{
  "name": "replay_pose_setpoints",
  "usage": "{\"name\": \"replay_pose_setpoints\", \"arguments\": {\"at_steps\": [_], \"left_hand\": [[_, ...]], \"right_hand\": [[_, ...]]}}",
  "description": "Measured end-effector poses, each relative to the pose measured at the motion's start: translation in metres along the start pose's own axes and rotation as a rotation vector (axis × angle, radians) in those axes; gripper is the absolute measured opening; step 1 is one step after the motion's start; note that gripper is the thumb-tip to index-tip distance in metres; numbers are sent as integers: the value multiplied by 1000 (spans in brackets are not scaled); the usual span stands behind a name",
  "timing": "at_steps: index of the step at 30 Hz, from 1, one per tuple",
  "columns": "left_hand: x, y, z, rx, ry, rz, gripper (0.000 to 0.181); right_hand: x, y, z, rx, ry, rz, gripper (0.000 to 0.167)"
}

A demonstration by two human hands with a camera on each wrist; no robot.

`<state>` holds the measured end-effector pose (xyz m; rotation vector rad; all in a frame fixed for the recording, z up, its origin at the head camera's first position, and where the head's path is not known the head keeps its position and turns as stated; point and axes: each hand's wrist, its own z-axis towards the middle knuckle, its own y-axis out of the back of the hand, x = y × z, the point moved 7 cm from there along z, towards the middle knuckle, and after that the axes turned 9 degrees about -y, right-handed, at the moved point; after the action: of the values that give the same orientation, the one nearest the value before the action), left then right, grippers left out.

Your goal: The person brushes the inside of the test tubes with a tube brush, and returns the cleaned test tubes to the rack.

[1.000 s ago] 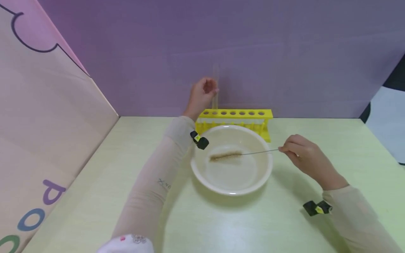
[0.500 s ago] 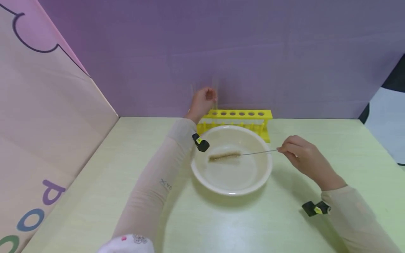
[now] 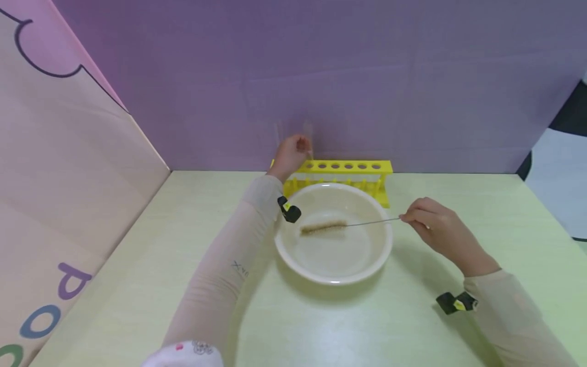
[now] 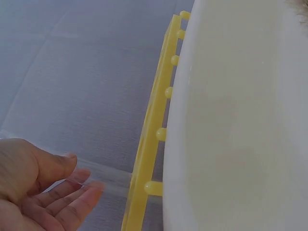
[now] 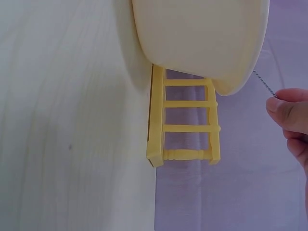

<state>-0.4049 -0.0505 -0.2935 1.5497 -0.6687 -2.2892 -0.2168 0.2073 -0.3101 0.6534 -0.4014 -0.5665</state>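
My left hand (image 3: 291,155) pinches a clear glass test tube (image 3: 308,127) between thumb and fingertips, behind the bowl. The tube stands upright at a hole near the left end of the yellow test tube rack (image 3: 355,166); its lower part is hard to see. In the left wrist view the tube (image 4: 115,180) runs from the fingers towards the rack. My right hand (image 3: 442,232) pinches the thin twisted wire end of a test tube brush (image 3: 323,227). Its brown bristles hang over the white bowl (image 3: 335,280), right of my left wrist.
A second faint clear tube (image 3: 276,132) shows left of my left hand. The rack stands right behind the bowl on a pale wooden table (image 3: 330,326). A purple wall (image 3: 412,92) closes the back, and a printed panel (image 3: 78,178) bounds the left.
My left hand has come down with the test tube, which now sits lower at the rack. My right hand and the brush have barely moved.
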Motion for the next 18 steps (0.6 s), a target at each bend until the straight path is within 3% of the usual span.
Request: {"name": "replay_pose_setpoints", "arguments": {"at_steps": [5, 12, 15, 18], "left_hand": [[3, 1, -2, 12, 31, 8, 23], [2, 9, -15, 22, 99, -26, 64], [-3, 17, -25, 20, 77, -50, 69], [-10, 30, -38, 17, -9, -14, 63]], "right_hand": [[-1, -2, 1, 13, 9, 11, 50], [-6, -4, 1, 80, -37, -30, 54], [-12, 0, -2, 100, -60, -25, 55], [-21, 10, -6, 88, -91, -17, 58]]}}
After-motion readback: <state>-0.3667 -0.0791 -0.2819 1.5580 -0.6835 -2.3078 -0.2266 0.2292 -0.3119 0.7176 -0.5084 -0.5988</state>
